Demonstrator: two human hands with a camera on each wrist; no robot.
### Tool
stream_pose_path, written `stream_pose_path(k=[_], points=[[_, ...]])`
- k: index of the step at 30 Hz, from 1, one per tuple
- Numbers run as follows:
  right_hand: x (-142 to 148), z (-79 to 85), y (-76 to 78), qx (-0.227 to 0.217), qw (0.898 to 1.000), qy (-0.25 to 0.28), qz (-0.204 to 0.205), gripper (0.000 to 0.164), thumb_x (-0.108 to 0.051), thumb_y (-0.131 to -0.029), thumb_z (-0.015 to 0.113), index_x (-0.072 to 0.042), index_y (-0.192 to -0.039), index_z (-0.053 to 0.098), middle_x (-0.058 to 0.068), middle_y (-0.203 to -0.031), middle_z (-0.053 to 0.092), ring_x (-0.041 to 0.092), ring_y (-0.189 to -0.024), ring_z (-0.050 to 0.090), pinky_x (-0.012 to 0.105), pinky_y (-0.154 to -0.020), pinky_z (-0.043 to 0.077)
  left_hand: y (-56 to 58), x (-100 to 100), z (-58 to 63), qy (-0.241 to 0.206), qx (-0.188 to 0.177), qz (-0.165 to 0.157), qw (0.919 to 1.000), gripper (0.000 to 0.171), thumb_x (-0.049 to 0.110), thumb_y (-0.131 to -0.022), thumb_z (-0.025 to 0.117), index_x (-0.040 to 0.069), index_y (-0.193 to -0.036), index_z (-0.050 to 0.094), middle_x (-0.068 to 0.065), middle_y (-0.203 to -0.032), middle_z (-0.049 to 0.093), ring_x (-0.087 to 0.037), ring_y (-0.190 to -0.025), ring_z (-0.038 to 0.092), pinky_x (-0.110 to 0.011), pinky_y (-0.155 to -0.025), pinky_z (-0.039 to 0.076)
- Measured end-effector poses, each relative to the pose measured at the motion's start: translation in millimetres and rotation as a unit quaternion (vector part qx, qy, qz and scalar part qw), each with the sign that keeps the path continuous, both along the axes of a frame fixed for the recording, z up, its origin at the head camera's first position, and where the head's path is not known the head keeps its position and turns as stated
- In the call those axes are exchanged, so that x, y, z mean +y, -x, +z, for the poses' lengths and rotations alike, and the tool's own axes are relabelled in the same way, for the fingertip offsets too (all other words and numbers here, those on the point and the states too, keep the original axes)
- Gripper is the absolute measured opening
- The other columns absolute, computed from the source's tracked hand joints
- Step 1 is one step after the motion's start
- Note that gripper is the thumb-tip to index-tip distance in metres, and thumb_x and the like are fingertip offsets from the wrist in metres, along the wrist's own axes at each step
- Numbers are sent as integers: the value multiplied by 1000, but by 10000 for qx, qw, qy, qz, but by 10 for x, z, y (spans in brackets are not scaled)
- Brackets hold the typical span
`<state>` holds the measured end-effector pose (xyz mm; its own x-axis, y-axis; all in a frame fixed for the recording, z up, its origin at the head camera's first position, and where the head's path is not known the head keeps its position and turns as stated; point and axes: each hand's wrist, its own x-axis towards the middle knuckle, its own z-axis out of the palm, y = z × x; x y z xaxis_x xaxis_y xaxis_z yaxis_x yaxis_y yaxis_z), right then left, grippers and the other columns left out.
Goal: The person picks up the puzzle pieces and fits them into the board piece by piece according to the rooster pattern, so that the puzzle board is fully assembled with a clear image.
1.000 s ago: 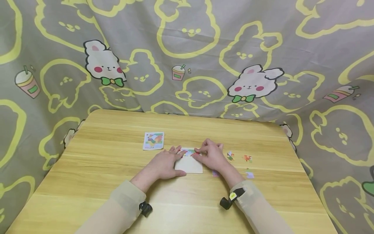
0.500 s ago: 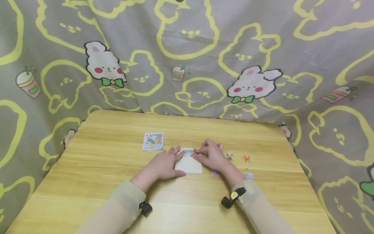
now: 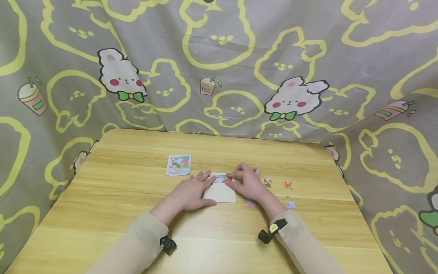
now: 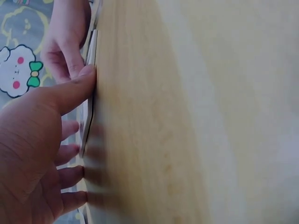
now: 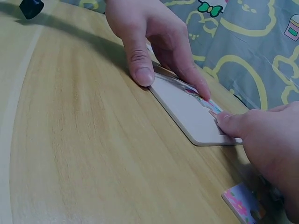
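In the head view a white puzzle board (image 3: 220, 193) lies between both hands, a row of colourful jigsaw pieces (image 3: 218, 178) along its far side. My left hand (image 3: 192, 193) rests on the board's left side. Its thumb touches the near-left corner and its fairly straight index finger presses on the row, as the right wrist view shows. At the right end of the row, my right hand (image 3: 248, 182) pinches a jigsaw piece between thumb and index finger, against the board. That piece is mostly hidden by the fingers. In the left wrist view the board (image 4: 87, 114) appears edge-on.
Right of the board lie several loose jigsaw pieces: an orange one (image 3: 288, 185), a green and orange one (image 3: 268, 182), a lilac one (image 3: 290, 203) and one with a pink flower (image 5: 240, 203). A picture card (image 3: 179, 165) lies at the back left. A patterned curtain (image 3: 236, 76) hangs behind the table.
Both hands stay in nearly the same place on the board. The whole head view has shifted slightly; nothing is visibly taken up or let go.
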<state>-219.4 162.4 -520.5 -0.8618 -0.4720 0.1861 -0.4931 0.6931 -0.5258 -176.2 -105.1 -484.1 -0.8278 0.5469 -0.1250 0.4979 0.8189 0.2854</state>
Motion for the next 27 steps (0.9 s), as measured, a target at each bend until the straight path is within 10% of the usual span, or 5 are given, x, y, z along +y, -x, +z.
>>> stream_pose_path(k=[27], points=[[30,108,-44,34,9997,207,136,43,-37,-101,75,-13,-136,73,-2,-108,60,12,-80,52,45,-86,22,-138,-117,-40,-134,297,51,9995,75,62,-101,63,14,-158,53,-6,-169,37,-35,-151,40,-61,-112,45]])
